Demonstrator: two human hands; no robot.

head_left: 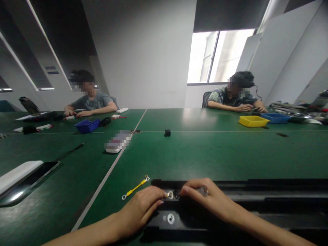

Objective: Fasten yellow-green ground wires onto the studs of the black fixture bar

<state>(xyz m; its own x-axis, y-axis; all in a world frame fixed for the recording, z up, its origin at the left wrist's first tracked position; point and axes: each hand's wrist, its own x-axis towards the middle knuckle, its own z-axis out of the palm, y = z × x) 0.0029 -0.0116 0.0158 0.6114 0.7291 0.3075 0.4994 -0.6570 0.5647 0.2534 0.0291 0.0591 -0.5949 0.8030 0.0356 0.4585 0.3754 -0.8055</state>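
A long black metal channel (238, 195) lies along the table's near edge. My left hand (146, 206) is closed in a pinch at its left end, fingertips at a small metal ring terminal (170, 194) with a bit of yellow beside it. Facing it, my right hand (205, 192) is closed, fingers bent, just right of the ring; a clear, rounded thing (204, 191) shows in the palm, its kind mostly hidden. Below the hands, a round metal fitting (171, 218) sits on the channel. A yellow wire with ring terminals (135, 187) lies left of the channel, a small nut (146, 177) at its far end.
On the green table (205, 153) are a small black block (167, 133), a pixelated white device (118, 141) and a phone (30, 181). Blue (87, 126) and yellow bins (253, 121) stand farther back. Two people (89, 100) (235, 97) sit across the table.
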